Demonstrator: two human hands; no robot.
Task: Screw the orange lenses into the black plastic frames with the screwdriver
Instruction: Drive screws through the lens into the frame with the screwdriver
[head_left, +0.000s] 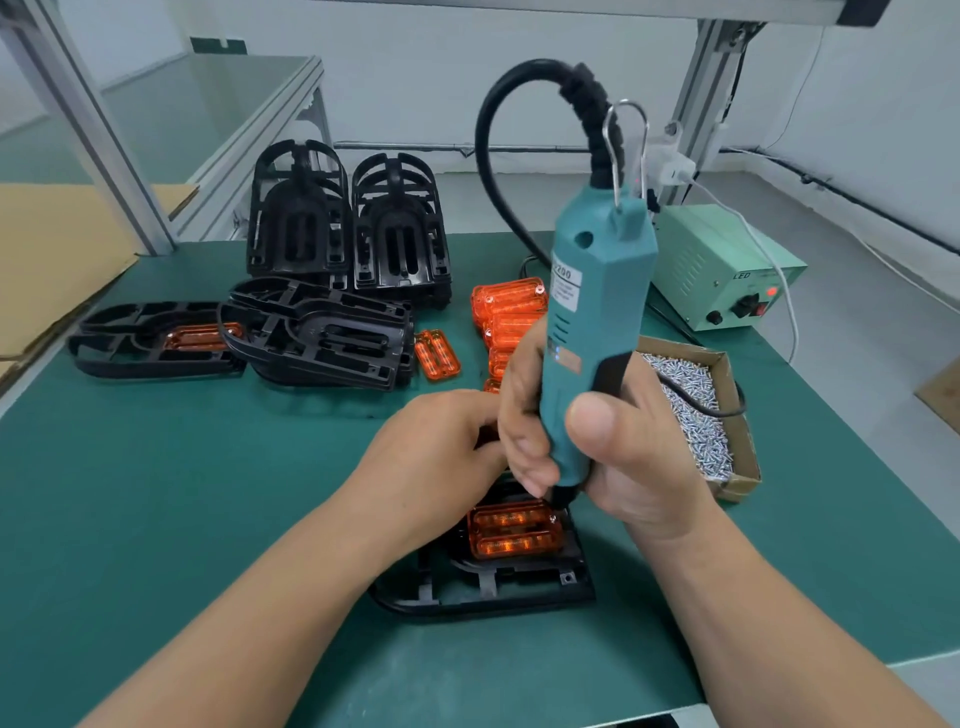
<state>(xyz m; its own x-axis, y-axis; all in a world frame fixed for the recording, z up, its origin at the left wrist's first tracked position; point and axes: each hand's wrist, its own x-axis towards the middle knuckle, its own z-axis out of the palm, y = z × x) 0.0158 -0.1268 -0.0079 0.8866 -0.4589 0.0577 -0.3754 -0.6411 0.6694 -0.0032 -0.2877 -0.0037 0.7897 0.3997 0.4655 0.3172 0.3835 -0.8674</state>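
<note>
My right hand grips a teal electric screwdriver upright, its tip at the top right corner of an orange lens. That lens sits in a black plastic frame lying flat on the green mat. My left hand rests on the far part of this frame, fingers curled down behind the screwdriver; what they hold is hidden.
A cardboard box of small screws sits right of my hands. Loose orange lenses lie behind the screwdriver, one more lens beside them. Black frames are stacked at the back left. A green power supply stands at the back right.
</note>
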